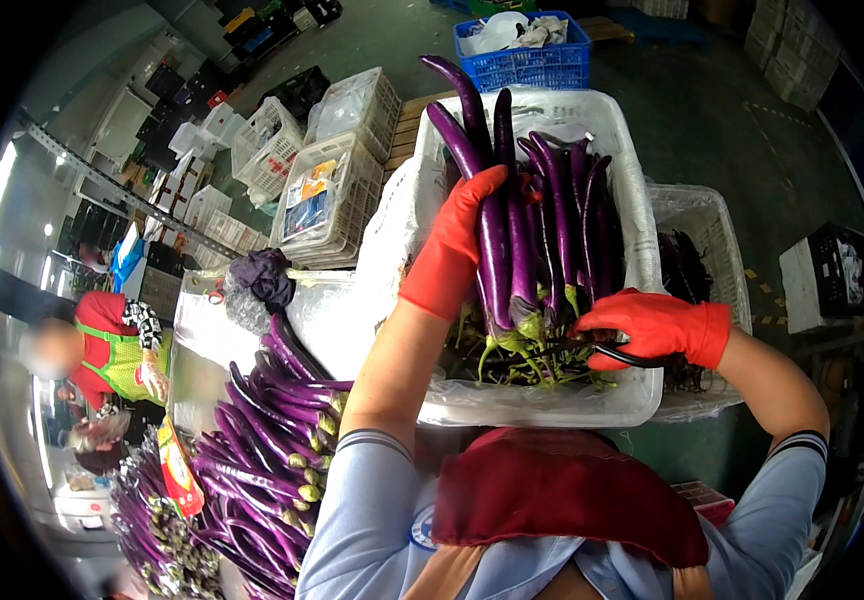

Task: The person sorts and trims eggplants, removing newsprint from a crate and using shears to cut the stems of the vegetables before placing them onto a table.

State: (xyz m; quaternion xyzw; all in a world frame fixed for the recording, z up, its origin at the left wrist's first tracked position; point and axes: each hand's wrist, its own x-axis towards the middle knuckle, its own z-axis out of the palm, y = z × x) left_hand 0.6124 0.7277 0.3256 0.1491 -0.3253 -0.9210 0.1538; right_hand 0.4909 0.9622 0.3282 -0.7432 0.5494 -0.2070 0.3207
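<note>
My left hand (pixel 469 217), in a red rubber glove, is closed around several long purple eggplants (pixel 493 247) over a white plastic crate (pixel 638 247) lined with clear film. Their tips point away from me and their green calyxes and stems (pixel 529 330) towards me. In my right hand (pixel 638 326), also red-gloved, are the black handles of a cutting tool (pixel 630 358), probably scissors; its blades are hard to make out among the stems. More eggplants (pixel 589 217) lie in the crate, beside and beyond the held ones.
A heap of eggplants (pixel 267 457) lies on a table at my left, near bagged eggplants (pixel 161 525). A second crate (pixel 724 262) is at the right. A blue crate (pixel 522 67) stands beyond, stacked white crates (pixel 327 202) at the far left. A co-worker (pixel 113 345) is across the table.
</note>
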